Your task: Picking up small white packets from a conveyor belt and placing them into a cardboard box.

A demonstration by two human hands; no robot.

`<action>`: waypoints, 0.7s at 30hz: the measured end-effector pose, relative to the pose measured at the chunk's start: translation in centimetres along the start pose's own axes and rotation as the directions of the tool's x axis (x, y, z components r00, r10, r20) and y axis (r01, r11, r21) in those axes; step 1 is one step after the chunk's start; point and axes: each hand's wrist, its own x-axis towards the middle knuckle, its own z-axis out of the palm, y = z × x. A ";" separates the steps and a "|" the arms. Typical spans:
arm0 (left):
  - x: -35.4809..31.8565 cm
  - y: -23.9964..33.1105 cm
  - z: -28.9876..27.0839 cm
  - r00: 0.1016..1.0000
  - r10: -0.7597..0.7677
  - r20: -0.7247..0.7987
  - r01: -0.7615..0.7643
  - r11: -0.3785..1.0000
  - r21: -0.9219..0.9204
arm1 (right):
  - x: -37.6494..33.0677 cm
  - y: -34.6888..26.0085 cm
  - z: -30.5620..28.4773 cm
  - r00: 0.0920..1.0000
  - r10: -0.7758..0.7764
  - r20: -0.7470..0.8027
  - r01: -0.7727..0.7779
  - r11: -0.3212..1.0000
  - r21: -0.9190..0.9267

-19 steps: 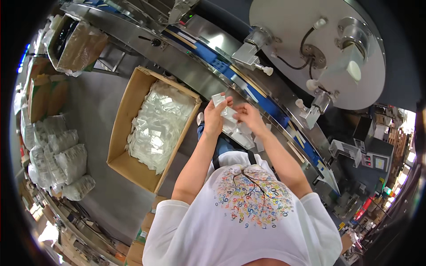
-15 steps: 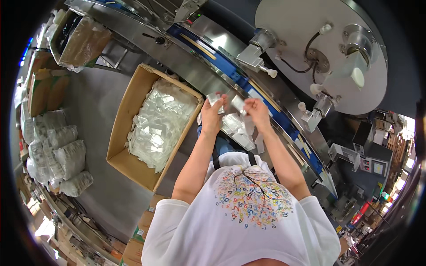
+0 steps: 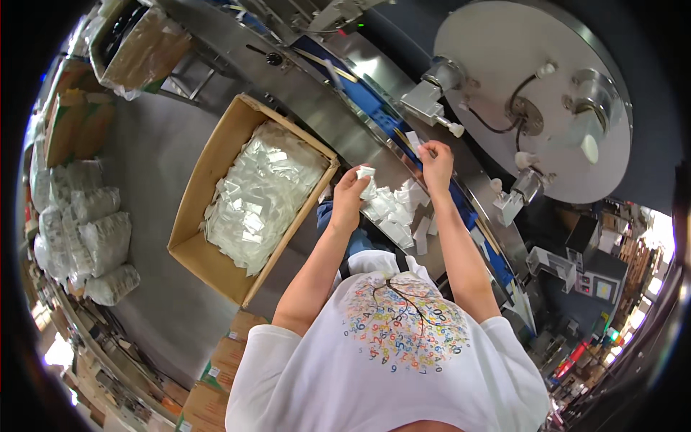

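Note:
My left hand [image 3: 348,196] is closed on a small white packet [image 3: 366,173], in front of the metal machine ledge. Higher and to the right, my right hand [image 3: 437,165] pinches another flat white packet [image 3: 413,142] by its end, over the blue conveyor channel [image 3: 374,109]. Between and below the hands lies a loose pile of white packets [image 3: 392,210] on the ledge. At my left stands an open cardboard box [image 3: 204,155], holding a heap of clear and white packets [image 3: 263,191].
A large round grey machine disc [image 3: 504,43] with metal arms and knobs is beyond the conveyor on the right. Stacked clear plastic bags [image 3: 101,230] sit at far left. Cardboard cartons [image 3: 209,378] stand beside my left elbow, and a plastic-lined box [image 3: 140,54] is at upper left.
My right hand has moved up and away from the left, carrying a packet over the blue channel. The left hand stays near the pile and still holds a packet.

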 end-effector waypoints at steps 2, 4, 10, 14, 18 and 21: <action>0.1 -0.1 0.5 0.999 -0.031 -0.013 0.031 0.999 -0.016 | 2.4 -1.2 1.0 0.993 0.069 0.091 -0.081 0.987 0.137; -0.1 0.1 1.2 0.999 0.038 0.018 -0.038 0.999 -0.003 | 5.0 -2.3 2.4 0.958 0.179 0.223 -0.237 0.935 0.266; 1.2 -0.6 -0.6 0.998 0.062 -0.001 -0.052 0.818 -0.573 | -1.6 -10.5 2.7 0.797 -0.102 0.596 -0.006 0.984 0.177; -1.4 3.8 -2.8 0.999 0.007 0.051 0.018 0.890 -0.455 | -4.2 -11.9 3.4 0.806 0.019 0.591 -0.135 0.979 0.152; -1.4 6.6 -12.5 0.922 0.336 -0.192 -0.213 0.855 0.473 | -0.1 -10.9 3.3 0.935 -0.182 0.305 0.171 0.983 0.062; -0.7 2.0 -23.5 0.964 0.168 -0.204 0.158 0.253 0.955 | 3.0 -10.3 4.4 0.954 -0.197 0.227 0.211 0.977 -0.040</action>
